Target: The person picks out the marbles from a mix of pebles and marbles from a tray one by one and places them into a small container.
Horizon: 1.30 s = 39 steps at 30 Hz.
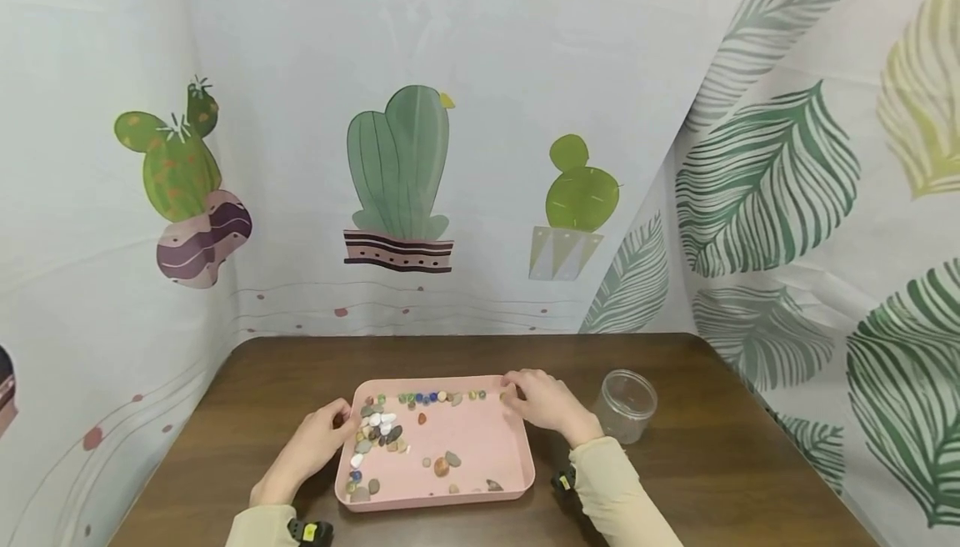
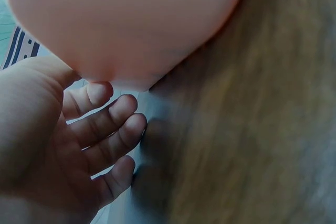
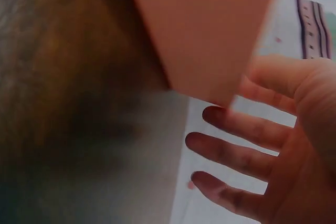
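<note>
Head view: the pink tray [image 1: 487, 447] lies toward the wooden table's [image 1: 720, 455] near edge, pebbles [image 1: 394, 432] crowding its left edge, marbles [image 1: 433, 397] along its far edge. The left hand [image 1: 311, 444] pinches its left edge, the right hand [image 1: 546, 401] its far-right corner, beside a clear jar [image 1: 627, 407].

Left wrist: thumb and index at the rim, others loosely bent.

Right wrist: likewise, others straighter.

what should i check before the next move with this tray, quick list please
1. Left grip on left rim of pink rectangular plastic tray: ok
2. Right grip at its far right corner: ok
3. Both holds firm: cannot tell
4. Brown, grey and white smooth stones and round coloured glass marbles inside tray: ok
5. Marbles apart from stones: not ok, mixed along far edge
6. Clear cylindrical jar upright, apart from tray: ok
</note>
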### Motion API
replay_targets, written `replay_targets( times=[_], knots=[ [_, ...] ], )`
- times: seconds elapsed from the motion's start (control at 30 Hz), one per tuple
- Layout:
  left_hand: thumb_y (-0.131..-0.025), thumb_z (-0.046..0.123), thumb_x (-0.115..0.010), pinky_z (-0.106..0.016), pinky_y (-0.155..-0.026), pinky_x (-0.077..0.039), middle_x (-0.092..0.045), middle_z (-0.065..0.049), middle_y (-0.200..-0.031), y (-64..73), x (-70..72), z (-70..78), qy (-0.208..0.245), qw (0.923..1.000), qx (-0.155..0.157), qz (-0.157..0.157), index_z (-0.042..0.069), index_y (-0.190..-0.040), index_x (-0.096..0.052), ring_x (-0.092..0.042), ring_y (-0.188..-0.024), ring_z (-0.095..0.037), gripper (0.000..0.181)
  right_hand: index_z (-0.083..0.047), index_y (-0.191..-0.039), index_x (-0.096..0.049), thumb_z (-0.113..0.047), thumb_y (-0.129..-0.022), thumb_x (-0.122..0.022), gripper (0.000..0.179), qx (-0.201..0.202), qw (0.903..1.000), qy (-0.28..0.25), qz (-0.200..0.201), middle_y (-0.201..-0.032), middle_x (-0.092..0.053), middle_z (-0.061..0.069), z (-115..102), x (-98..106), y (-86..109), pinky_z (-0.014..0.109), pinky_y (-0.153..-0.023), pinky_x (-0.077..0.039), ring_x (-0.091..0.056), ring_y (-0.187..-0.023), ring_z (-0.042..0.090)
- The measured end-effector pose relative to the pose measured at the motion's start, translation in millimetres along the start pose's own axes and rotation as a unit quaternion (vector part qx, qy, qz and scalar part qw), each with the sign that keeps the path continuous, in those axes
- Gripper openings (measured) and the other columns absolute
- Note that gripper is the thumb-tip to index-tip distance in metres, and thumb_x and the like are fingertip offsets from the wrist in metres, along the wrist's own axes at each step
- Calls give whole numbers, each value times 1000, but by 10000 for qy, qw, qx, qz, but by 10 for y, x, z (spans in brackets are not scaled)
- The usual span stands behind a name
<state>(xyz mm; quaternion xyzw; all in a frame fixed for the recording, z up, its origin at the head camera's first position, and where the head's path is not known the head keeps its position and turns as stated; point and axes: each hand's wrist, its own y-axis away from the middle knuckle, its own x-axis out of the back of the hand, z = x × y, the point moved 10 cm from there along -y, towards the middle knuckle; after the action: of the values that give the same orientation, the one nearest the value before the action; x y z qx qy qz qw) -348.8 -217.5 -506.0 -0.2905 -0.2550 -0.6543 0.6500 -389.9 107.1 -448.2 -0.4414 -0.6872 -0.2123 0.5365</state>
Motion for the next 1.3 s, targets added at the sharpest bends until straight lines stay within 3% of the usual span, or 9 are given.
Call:
replay_targets(
  times=[0.27, 0.43, 0.53, 0.73, 0.93, 1.1, 1.3],
  knots=[
    [-93, 19, -62, -27, -53, -29, -41, 1, -66, -6, 20, 23, 2, 10000, 18, 50, 13, -85, -51, -41, -61, -14, 14, -10, -110, -70, -16, -89, -65, 23, -221, 9979, 614, -3, -95, -69, 5, 17, -129, -102, 48, -65, -51, -66, -81, 24],
    [-92, 19, -61, -26, -52, -29, -42, 1, -66, 4, 4, 28, 23, 10000, 77, 18, 13, -85, -52, -41, -60, -14, 13, -15, -83, -66, -11, -84, -66, 4, -370, 9958, 836, -37, -71, -58, -3, 27, -149, -123, 41, -54, -44, -51, -60, 16],
    [-92, 18, -61, -26, -52, -29, -42, 1, -66, 13, -5, 32, 31, 10000, 76, 10, 13, -85, -52, -41, -61, -14, 13, -18, -73, -58, -12, -85, -66, 15, -509, 9935, 1007, -158, -65, -49, -5, 54, -188, -125, 38, -52, -39, -44, -57, 14],
    [-92, 19, -61, -26, -52, -28, -42, 2, -66, 22, -18, 24, 29, 9999, 97, 26, 13, -85, -52, -41, -61, -14, 13, -18, -71, -56, -12, -83, -68, 19, -627, 9910, 1163, -231, -68, -50, -4, 54, -215, -127, 43, -56, -43, -47, -60, 16],
    [-92, 19, -61, -26, -52, -28, -41, 2, -65, 52, -10, 29, 32, 10000, 66, 24, 13, -85, -52, -40, -60, -14, 14, -17, -72, -57, -10, -80, -66, 14, -649, 9946, 795, -142, -69, -52, -4, 46, -187, -106, 44, -56, -43, -48, -61, 17],
    [-92, 17, -62, -27, -53, -29, -42, 2, -66, 61, 19, 21, 12, 9999, 55, 83, 13, -85, -52, -41, -61, -14, 13, -16, -79, -58, -12, -82, -66, 10, -441, 9982, 408, 2, -75, -50, -4, 22, -125, -115, 39, -56, -42, -48, -66, 16],
    [-93, 19, -63, -27, -55, -31, -43, 2, -68, 23, 16, 7, 19, 9999, -50, 85, 13, -85, -52, -43, -64, -14, 15, -16, -82, -59, -16, -84, -69, 11, -327, 9992, 163, 183, -81, -52, 0, -16, 54, -103, 34, -55, -41, -47, -66, 14]
  ],
)
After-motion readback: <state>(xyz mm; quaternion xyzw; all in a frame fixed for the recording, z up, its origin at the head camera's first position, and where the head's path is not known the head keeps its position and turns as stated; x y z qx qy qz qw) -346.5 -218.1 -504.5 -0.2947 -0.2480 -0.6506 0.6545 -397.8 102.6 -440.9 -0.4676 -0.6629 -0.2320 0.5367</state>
